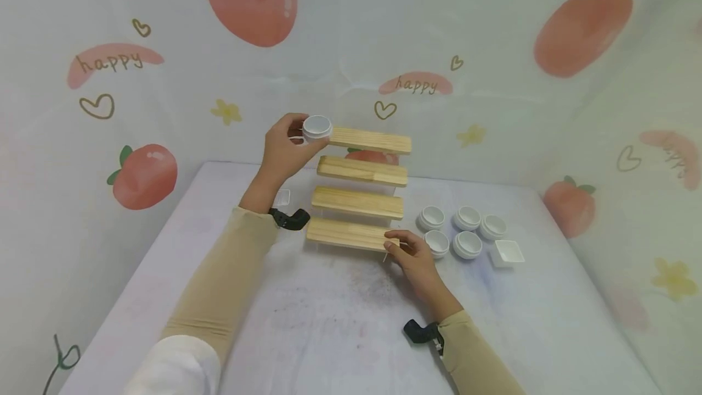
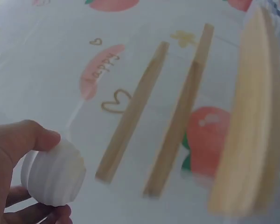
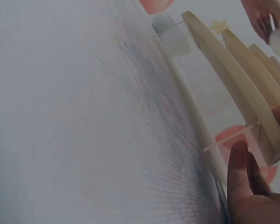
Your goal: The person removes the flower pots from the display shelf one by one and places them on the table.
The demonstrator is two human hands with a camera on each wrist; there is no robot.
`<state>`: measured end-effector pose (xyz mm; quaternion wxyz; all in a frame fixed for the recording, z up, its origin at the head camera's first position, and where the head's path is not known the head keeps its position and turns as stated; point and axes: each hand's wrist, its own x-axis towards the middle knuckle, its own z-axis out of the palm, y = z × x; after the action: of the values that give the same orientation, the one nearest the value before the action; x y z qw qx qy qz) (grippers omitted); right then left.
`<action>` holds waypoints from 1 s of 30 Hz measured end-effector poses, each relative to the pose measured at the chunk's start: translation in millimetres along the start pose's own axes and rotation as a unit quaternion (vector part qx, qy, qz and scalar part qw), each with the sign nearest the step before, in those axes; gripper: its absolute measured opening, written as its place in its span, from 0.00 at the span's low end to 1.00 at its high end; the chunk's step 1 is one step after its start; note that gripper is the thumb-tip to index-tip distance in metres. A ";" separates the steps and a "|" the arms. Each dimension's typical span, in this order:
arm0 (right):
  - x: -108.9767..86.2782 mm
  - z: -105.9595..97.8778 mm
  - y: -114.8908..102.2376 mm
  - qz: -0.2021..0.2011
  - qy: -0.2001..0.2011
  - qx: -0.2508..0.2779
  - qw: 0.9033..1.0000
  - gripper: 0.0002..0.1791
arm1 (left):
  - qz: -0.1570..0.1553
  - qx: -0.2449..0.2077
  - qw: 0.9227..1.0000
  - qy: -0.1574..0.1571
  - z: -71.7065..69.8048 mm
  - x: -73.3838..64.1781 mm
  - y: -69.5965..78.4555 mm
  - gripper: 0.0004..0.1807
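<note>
A four-tier rack of light wooden boards (image 1: pixel 353 233) on clear supports stands on the table. At its top left end my left hand (image 1: pixel 282 148) pinches a small white round bowl (image 1: pixel 317 128) between thumb and fingers. The bowl is upright and overlaps the end of the top board (image 1: pixel 373 139). In the left wrist view the bowl (image 2: pixel 56 175) shows a ribbed side, with the fingers around it. My right hand (image 1: pixel 417 264) grips the right end of the lowest board. In the right wrist view its thumb (image 3: pixel 238 172) lies against the clear support, with other fingers at the board (image 3: pixel 238 88).
Several white round bowls (image 1: pixel 467 244) stand in two rows right of the rack, close to my right hand. A white square dish (image 1: pixel 508 251) sits at their right end. Left of the rack, a small whitish square item (image 1: pixel 282 197) lies behind my left wrist. A printed cloth wall (image 1: pixel 329 66) rises behind.
</note>
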<state>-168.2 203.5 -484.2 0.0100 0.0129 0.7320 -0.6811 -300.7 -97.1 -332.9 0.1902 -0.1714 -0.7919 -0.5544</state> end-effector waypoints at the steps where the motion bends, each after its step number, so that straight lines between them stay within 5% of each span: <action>1: 0.1 0.2 -0.3 0.001 -0.001 0.001 1.000 0.16 | -0.006 0.002 1.000 -0.002 -8.8 -7.1 -1.6 0.33; 8: -2.0 -7.1 -6.7 -0.002 0.009 -0.004 1.000 0.17 | -0.076 0.041 0.995 -0.057 -48.5 -71.6 -28.4 0.32; 14: -3.1 -17.6 -9.3 0.003 0.019 -0.014 1.000 0.17 | -0.121 0.081 0.983 -0.115 -51.2 -113.9 -60.2 0.32; 23: -3.2 -19.3 -15.3 0.021 0.012 -0.029 0.999 0.19 | -0.158 0.105 0.970 -0.151 -52.7 -135.9 -87.1 0.32; 30: -11.5 -28.9 -31.4 -0.003 -0.028 -0.146 0.989 0.22 | -0.152 0.121 0.970 -0.143 -55.7 -139.1 -86.3 0.37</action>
<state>-157.6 230.0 -450.5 0.0303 -0.0107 0.8229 -0.5673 -215.3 -186.2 -453.9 0.0078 -0.1023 -0.8889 -0.4465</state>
